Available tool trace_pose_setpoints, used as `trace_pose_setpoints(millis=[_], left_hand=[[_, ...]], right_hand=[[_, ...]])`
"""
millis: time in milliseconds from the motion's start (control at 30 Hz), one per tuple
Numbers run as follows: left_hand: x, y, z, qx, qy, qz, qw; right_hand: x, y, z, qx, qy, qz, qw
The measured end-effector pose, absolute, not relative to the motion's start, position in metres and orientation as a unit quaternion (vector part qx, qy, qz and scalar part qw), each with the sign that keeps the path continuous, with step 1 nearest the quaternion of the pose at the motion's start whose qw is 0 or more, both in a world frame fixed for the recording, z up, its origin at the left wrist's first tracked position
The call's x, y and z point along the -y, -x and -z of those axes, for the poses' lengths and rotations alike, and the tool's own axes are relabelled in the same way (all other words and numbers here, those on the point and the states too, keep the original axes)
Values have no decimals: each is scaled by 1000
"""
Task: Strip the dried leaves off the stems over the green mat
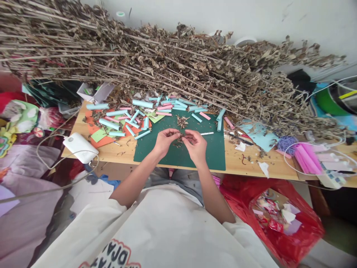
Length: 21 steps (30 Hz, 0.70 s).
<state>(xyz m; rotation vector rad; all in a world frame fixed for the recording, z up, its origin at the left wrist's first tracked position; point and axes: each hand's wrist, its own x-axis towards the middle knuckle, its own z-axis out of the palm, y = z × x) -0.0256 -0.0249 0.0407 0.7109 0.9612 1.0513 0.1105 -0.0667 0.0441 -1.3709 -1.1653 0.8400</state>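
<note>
Both my hands meet over a green cutting mat at the table's front edge. Dried leaf bits are pinched in the fingertips of my left hand. Close beside it, my right hand is also closed at the fingertips, on the same dry brown leaves. Just beyond the fingers lies a small pile of dried leaves on the mat. A thin white stick rests to the right of my right hand. Rolled blue paper tubes and pink ones lie scattered behind and left of the hands.
A large bundle of dried stalks spans the back. A white power bank with a cable sits at the left table edge. Right are a black pen, blue paper and purple yarn. A red rubbish bag stands below.
</note>
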Motion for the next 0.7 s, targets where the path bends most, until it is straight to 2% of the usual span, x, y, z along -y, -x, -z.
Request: trace_pose_setpoints(millis=[267,500,700], left_hand=[[31,26,-44,-434,-308,-445,720],[30,32,-35,-463,-436,-413,652],[23,37,-32,-457,-492,-377,638]], right_hand=[[68,-109,-41,514,607,-323,514],[69,-113,-46,561,611,-297,474],[69,-116,-40,504,601,-396,477]])
